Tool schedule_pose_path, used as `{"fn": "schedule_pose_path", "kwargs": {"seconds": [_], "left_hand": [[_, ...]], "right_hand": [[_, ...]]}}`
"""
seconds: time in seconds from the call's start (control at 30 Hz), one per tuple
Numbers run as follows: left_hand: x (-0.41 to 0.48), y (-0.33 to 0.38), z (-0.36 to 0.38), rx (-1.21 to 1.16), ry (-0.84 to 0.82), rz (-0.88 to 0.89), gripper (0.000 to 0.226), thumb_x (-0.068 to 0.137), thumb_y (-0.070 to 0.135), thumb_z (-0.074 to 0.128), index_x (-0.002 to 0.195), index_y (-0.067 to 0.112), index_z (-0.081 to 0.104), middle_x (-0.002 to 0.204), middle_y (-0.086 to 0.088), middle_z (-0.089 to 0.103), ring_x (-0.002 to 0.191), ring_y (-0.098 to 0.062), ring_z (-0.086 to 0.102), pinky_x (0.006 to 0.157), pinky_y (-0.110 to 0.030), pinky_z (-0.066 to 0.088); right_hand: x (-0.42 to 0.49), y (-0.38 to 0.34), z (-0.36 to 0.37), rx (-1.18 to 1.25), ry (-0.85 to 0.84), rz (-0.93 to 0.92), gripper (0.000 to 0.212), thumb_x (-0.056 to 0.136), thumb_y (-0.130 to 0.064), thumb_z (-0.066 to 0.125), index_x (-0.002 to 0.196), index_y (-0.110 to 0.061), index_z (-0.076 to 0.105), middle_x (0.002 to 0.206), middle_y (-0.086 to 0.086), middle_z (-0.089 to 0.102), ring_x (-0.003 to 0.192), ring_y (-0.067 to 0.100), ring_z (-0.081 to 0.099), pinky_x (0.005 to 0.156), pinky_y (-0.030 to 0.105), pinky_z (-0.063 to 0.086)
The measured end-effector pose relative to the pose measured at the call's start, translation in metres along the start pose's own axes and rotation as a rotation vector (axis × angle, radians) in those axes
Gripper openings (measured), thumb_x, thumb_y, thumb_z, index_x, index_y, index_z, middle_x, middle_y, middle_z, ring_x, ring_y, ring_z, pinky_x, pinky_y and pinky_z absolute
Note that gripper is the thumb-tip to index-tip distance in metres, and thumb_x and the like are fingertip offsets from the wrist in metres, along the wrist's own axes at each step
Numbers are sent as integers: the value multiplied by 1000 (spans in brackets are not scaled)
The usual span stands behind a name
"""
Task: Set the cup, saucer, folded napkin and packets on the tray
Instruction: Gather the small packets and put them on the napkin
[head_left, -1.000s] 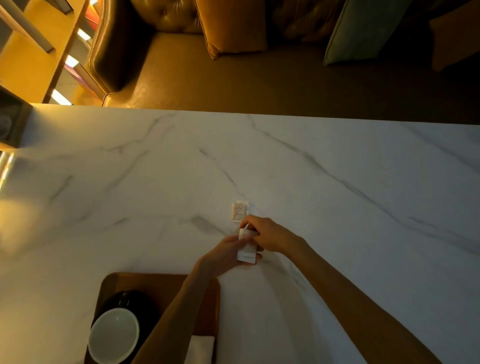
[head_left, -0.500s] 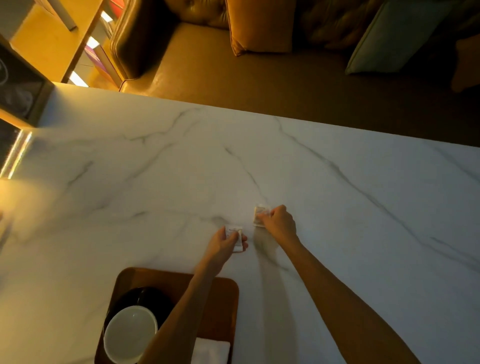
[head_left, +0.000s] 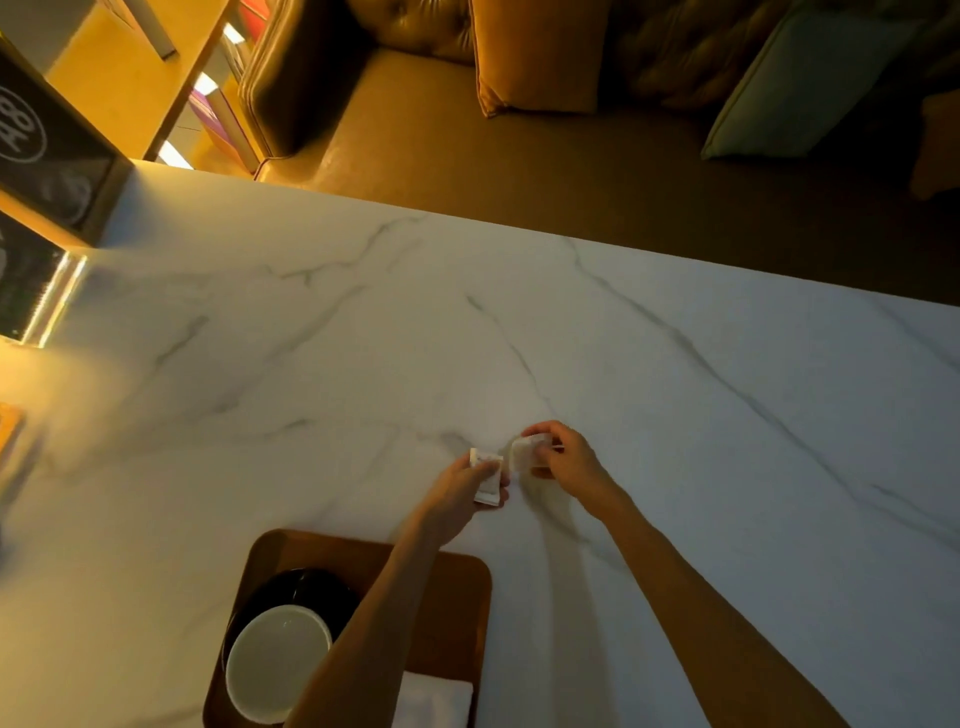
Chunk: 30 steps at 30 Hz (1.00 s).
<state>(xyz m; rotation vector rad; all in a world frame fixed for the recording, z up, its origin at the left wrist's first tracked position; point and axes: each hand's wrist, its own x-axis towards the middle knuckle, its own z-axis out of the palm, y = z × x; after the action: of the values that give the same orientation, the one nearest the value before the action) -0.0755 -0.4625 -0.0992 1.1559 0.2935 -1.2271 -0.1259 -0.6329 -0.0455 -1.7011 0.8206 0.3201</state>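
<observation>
Pinching one small white paper packet apiece, both hands work side by side over the white grey-veined marble tabletop. Left hand is closed on its packet, thumb over the face, long axis running roughly away from the wrist. Right hand is closed fingertip-to-thumb on the second small white packet, held just off or at the surface; cannot tell which. The two packets sit just beside each other, nearly touching.

Brown rounded-corner wooden tray lies back toward the body from both hands, directly beneath the left forearm. On it: a round white cup seen from above, sitting on a black round saucer, and a white folded napkin at the tray's near right corner.

Judgement: cup, saucer and napkin look placed; packets are all that remain. Bare tray wood shows between left forearm and napkin. Left hand is nearer the tray; a short pull back along its own forearm would get there. Right hand would have to cross inward.
</observation>
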Motion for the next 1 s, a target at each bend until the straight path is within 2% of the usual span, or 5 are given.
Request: {"fn": "schedule_pose_path", "kwargs": {"seconds": [0.2,0.4,0.5,0.7,1.0], "left_hand": [[-12,11,17,37,-261,-68,43,95,45,52,123,13,59,104,-11,63,87,-19,62,78,-37,48],[-15,23,30,275,-225,-13,40,98,9,50,135,3,37,111,-14,55,92,-21,61,83,-37,54],[-9,37,42,770,-139,5,43,95,14,54,132,13,33,122,-13,54,105,-23,59,87,-33,53],[10,36,58,1002,80,471,27,92,27,60,113,18,46,101,-2,63,87,-20,62,75,-36,55],[56,13,53,1188,256,930,22,89,10,61,109,19,63,108,2,66,99,-17,56,86,-28,48]], "right_hand": [[-14,-5,-1,-248,-212,-150,36,88,-11,59,99,-45,63,96,-15,67,88,3,66,66,13,55],[-13,7,0,-302,-63,-327,33,92,-8,54,121,-20,63,117,1,63,103,9,61,87,14,50],[-12,17,-3,-321,30,-319,27,91,-16,60,117,-11,67,114,7,69,101,17,66,90,26,54],[-5,30,-19,-125,221,-222,7,90,-21,63,96,-23,66,90,-11,68,80,-4,62,72,7,48],[12,44,-8,99,437,-163,13,92,-14,59,103,-18,66,98,-3,69,89,8,64,80,19,54]]}}
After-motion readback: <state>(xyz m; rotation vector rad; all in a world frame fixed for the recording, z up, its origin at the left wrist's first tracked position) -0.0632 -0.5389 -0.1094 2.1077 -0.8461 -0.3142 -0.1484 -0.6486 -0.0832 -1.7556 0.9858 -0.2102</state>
